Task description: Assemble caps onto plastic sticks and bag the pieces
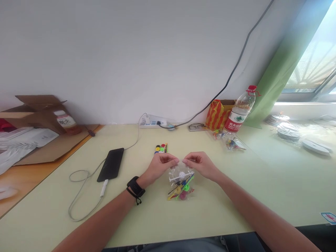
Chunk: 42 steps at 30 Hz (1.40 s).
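I see the left hand (160, 166) and the right hand (202, 165); both pinch the top edge of one transparent bag (181, 182), which contains small colourful parts (179, 190), above the pale surface (210, 217)

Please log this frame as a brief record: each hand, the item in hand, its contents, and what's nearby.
Left hand: fingers pinching the top edge of a clear plastic bag; black watch on the wrist
Right hand: fingers pinching the same edge, close to the left
Bag contents: small white, yellow, green, blue and reddish parts
Beyond left hand: multicoloured round pieces
Left on table: black phone, white cable attached
Far right: red-capped bottle
Bag opened: cannot tell
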Tool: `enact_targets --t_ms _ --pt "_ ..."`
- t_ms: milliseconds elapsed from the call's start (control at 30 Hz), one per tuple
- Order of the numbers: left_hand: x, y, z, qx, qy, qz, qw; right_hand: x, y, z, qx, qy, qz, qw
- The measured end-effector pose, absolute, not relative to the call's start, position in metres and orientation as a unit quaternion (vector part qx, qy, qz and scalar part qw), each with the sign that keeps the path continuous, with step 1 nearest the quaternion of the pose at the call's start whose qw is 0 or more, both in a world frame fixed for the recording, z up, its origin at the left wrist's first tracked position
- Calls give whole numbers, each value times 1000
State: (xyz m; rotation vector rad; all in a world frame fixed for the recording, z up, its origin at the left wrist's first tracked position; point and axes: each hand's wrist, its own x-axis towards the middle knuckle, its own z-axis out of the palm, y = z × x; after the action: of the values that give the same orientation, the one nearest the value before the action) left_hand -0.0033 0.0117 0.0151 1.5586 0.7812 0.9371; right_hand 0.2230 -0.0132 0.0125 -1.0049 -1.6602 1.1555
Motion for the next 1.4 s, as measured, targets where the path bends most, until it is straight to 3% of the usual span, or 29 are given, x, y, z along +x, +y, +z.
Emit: enact_targets --t_ms 333,833,1400 --pt "-14 21 14 588 344 391 620 242 -9 19 -387 -646 492 436" --pt "-5 13 17 639 339 401 562 235 -10 15 -396 -647 489 430" --pt "-17 27 9 609 338 435 571 235 -3 0 -379 -534 569 498"
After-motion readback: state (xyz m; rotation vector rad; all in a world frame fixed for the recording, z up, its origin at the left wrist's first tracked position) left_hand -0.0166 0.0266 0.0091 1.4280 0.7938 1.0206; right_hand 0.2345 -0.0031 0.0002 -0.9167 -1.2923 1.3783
